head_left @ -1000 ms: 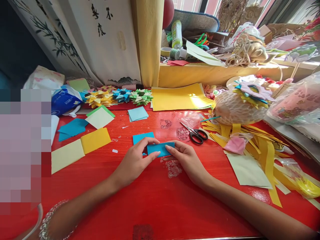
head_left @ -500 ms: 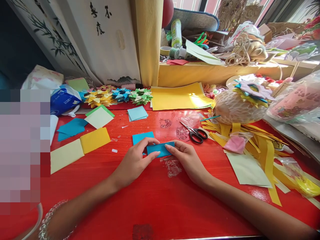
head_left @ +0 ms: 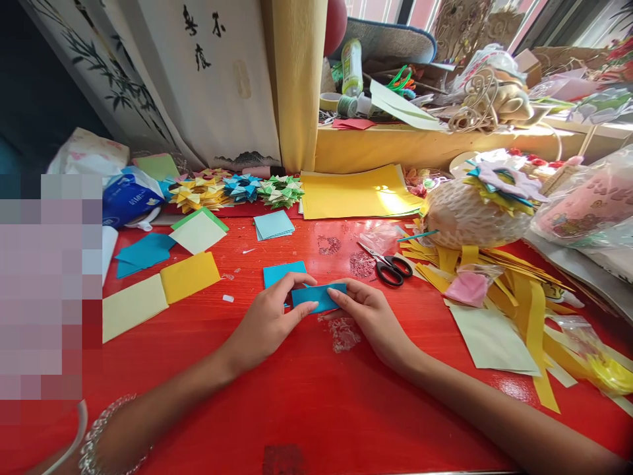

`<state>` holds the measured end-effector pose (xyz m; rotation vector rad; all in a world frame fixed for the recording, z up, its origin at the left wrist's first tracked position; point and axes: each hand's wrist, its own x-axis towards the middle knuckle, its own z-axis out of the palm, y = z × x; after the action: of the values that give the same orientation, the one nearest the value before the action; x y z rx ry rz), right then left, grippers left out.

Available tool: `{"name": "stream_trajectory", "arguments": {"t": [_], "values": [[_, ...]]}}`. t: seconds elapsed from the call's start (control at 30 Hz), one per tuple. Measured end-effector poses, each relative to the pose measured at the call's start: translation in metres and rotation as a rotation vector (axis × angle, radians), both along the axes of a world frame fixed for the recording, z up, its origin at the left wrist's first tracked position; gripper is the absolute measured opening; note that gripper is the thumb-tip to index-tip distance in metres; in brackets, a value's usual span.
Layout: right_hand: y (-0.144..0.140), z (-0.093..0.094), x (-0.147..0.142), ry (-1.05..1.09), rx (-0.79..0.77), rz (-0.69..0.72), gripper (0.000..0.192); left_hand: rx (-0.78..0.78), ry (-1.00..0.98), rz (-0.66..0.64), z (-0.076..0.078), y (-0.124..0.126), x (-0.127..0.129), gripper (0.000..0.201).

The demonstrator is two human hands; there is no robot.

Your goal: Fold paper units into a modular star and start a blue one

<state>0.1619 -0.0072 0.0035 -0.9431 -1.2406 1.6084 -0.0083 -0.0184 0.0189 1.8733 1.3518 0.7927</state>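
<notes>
A small folded blue paper (head_left: 319, 296) lies on the red table (head_left: 306, 402), pinched at both ends. My left hand (head_left: 270, 316) grips its left end with thumb and fingers. My right hand (head_left: 368, 315) holds its right end, fingertips on the top fold. Just behind the left hand lies another blue paper square (head_left: 281, 271), partly hidden by my fingers.
Black-handled scissors (head_left: 388, 266) lie right of my hands. Yellow, pale yellow, blue and green paper squares (head_left: 190, 276) lie at the left. Folded paper stars (head_left: 237, 188) and yellow sheets (head_left: 356, 191) sit at the back. Yellow strips (head_left: 529, 310) and bags crowd the right.
</notes>
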Motion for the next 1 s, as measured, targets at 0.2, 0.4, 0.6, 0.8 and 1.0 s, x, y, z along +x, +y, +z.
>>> {"name": "stream_trajectory", "arguments": {"t": [0.2,0.4,0.6,0.8,1.0], "values": [[-0.001,0.0,0.001,-0.027,-0.05,0.017,0.019,-0.086,-0.014,0.006,0.002,0.001,-0.001,0.022],[-0.002,0.0,0.002,-0.011,-0.091,0.031,0.023,-0.154,-0.107,0.061,0.005,0.001,0.0,0.021],[0.0,0.0,0.003,0.017,-0.105,0.044,0.025,-0.187,-0.168,0.041,0.002,0.003,-0.003,0.02],[-0.01,-0.002,0.001,-0.098,-0.107,0.293,0.025,-0.193,-0.124,-0.087,0.005,0.002,-0.002,0.018],[-0.01,-0.001,-0.001,-0.134,-0.034,0.07,0.024,-0.133,-0.122,-0.066,0.01,0.001,-0.002,0.021]]}}
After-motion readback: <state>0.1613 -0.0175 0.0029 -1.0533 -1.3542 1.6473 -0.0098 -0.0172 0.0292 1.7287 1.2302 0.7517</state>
